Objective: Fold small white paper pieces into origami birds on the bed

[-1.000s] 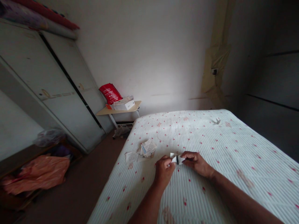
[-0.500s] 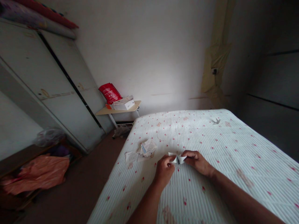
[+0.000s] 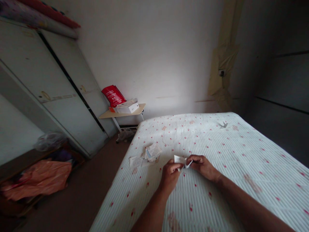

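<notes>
Both my hands meet over a white mattress dotted with red. My left hand and my right hand each pinch one side of a small folded piece of white paper, held just above the mattress. The paper shows a dark line near its middle and a flap standing up on the left. A loose pile of paper scraps lies on the mattress to the left of my hands.
A small crumpled paper lies at the far right of the mattress. A side table with a red bag and boxes stands by the wall. A wardrobe fills the left; an orange cloth lies on the floor.
The paper has changed shape between my fingers: its left flap now stands up higher. Both hands stay close together in about the same place.
</notes>
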A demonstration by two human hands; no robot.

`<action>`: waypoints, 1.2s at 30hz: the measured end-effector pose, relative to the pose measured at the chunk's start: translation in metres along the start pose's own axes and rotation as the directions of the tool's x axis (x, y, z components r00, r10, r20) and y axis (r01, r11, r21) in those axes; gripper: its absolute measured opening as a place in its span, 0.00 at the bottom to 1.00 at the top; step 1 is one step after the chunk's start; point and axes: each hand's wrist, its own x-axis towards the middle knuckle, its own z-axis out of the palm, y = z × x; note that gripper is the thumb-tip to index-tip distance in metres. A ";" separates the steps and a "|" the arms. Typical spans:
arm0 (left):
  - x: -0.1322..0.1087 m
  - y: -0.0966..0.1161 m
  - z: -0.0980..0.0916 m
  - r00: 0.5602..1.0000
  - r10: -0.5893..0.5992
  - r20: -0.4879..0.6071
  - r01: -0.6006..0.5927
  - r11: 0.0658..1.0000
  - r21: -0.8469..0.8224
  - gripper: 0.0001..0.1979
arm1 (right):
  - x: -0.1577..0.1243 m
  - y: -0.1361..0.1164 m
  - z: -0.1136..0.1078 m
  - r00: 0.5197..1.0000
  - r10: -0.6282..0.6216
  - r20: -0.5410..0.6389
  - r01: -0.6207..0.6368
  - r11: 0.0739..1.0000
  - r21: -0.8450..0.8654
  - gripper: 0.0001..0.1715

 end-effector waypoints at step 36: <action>0.005 0.001 -0.006 0.996 0.076 0.043 -0.080 0.992 0.100 0.20 | 0.000 0.004 0.001 0.999 0.038 -0.001 -0.038 0.999 -0.002 0.08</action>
